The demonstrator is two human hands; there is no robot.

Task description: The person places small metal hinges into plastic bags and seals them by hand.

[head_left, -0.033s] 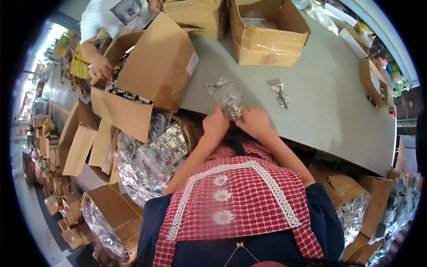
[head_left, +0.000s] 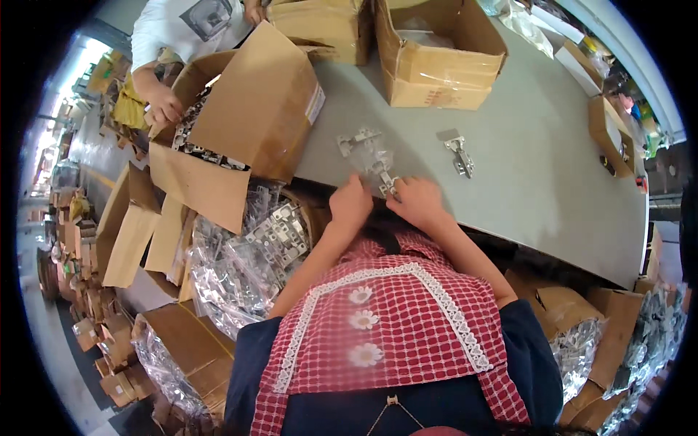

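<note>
Close to the table's near edge, my left hand (head_left: 352, 200) and my right hand (head_left: 417, 200) face each other across a clear plastic bag (head_left: 376, 157). A metal cabinet hinge (head_left: 384, 174) shows in or under the bag, its near end at my right fingertips. My right fingers are closed on that hinge. The left fingers pinch at the bag's near side; what lies between them is too small to make out. Beyond the bag lies another hinge (head_left: 359, 140), partly under plastic. A separate hinge (head_left: 459, 157) rests on the table to the right.
An open carton of hinges (head_left: 209, 155) stands at left, with a co-worker's hand (head_left: 166, 106) at it. An open box (head_left: 436, 76) sits at the table's far side. Bagged metal parts (head_left: 251, 251) fill a container beside my left arm. The grey table (head_left: 552, 182) extends right.
My left hand has shifted very slightly left, away from the hinge. My right hand has barely moved.
</note>
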